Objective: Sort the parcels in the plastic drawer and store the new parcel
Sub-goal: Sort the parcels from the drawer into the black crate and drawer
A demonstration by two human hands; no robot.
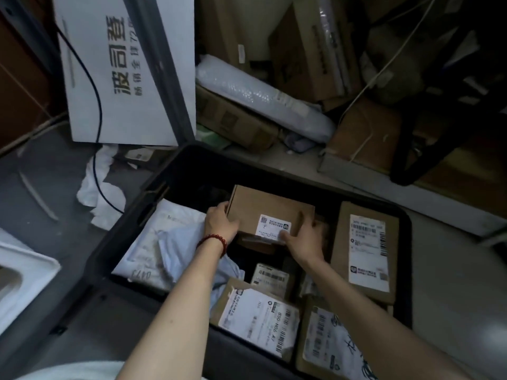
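The small cardboard parcel sits in the far middle of the plastic drawer, held between both hands. The left hand grips its left end with the fingers curled over the edge. The right hand holds the near right corner, thumb pressed beside the white label. Whether the parcel rests on something beneath or hangs just clear of it cannot be told.

It looks like a stiff folded carton, flat and compact, and probably light, since the wrists show no strain. The walls should take a firm squeeze without caving, and the plain card gives good friction, so a hold at the two short ends, as now, suits it well. Its contents are unknown, so setting it down flat seems wiser than dropping it.

The drawer is crowded. Soft white mailer bags are heaped on the left side. A long brown box with a large shipping label lies along the right wall. Two more labelled boxes, one in the near middle and one at the near right, overlap the rim. A small labelled packet lies in the gap between the arms. The mailers would flatten to free room; the boxes would not.
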